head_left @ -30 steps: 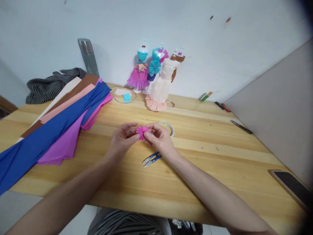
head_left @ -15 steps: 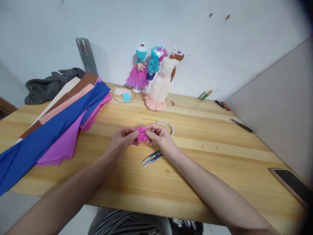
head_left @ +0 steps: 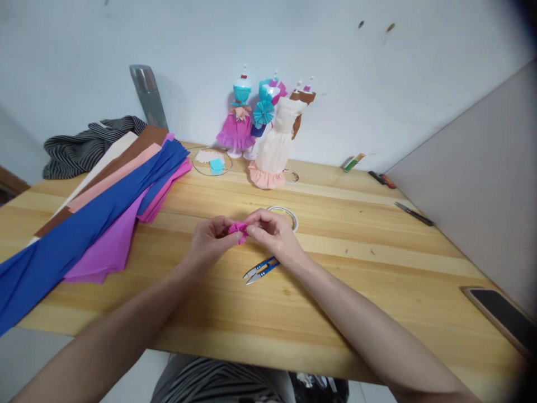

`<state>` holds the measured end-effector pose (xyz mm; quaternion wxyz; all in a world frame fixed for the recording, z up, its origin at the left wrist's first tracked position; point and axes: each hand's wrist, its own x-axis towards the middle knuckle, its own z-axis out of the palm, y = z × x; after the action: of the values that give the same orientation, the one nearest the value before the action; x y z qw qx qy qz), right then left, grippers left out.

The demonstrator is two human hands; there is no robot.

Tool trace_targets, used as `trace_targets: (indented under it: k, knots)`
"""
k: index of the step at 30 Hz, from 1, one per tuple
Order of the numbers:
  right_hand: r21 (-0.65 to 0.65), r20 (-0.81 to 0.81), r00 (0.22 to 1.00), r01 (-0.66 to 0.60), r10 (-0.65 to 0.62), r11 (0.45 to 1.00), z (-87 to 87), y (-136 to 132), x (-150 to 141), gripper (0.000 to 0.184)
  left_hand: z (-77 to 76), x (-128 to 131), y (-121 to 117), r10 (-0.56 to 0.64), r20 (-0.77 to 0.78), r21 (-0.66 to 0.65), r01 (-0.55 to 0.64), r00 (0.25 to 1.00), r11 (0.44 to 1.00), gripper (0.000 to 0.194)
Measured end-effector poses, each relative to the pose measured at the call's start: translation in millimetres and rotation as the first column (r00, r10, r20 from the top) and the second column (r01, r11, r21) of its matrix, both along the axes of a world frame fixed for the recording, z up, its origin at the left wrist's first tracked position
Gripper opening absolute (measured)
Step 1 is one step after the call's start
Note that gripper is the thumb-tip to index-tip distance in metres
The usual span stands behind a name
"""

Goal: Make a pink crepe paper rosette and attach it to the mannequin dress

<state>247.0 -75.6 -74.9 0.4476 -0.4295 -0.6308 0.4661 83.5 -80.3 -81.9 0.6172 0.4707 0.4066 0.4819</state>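
**Two Hands Are Pinching a Half-Hidden Pink Gathered Piece**

Above the wooden table [head_left: 335, 291], the left hand [head_left: 210, 240] is clamping its thumb and fingers on the left side of the pink gathered piece [head_left: 238, 228]; the right hand [head_left: 277, 235] is pinching the right side. The fingertips are covering much of its outline, and the fingers behind it are mostly hiding from view.

Taking the pink gathered piece as the clock's centre, the snips [head_left: 255, 274] are lying at five o'clock, their handle ends disappearing beneath the right hand. Between two and three, the white ring [head_left: 296, 220] is showing only in part past that hand. At twelve to one, dressed forms are standing near the wall; the cream dress [head_left: 277, 148] is partly blocking the teal-topped form [head_left: 264, 113]. Toward nine to ten, coloured sheets [head_left: 100, 224] are overlapping, the blue one running out of view. Beyond three, the phone [head_left: 499, 316] is fading into the dark right edge. Around five, below the table, a dark bag [head_left: 342, 390] is being cut off, its contents unclear.
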Motion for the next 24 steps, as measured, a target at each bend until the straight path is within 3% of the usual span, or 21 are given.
trace_targets:
  k: [8, 13, 19, 24]
  knots:
    - [-0.065, -0.118, 0.993, -0.035, 0.027, 0.997, -1.6, 2, -3, 0.018, 2.3, 3, -1, -0.051, -0.065, 0.01, 0.052, 0.997, 0.999, 0.015]
    - [-0.064, -0.192, 0.981, -0.015, 0.002, 0.998, -3.2, 5, 4, 0.019, -0.9, 1, 1, -0.06, -0.026, -0.028, 0.06, 0.998, 0.998, 0.017]
    - [-0.11, -0.163, 0.982, -0.11, 0.091, 0.988, -6.0, 6, 2, 0.022, -8.0, -1, 3, -0.06, 0.051, -0.065, 0.063, 0.997, 0.996, 0.019]
    - [-0.106, -0.15, 0.989, -0.012, -0.004, 0.994, -6.8, 7, 3, 0.022, -8.8, -2, 3, -0.055, 0.086, -0.095, 0.064, 0.995, 0.993, 0.022]
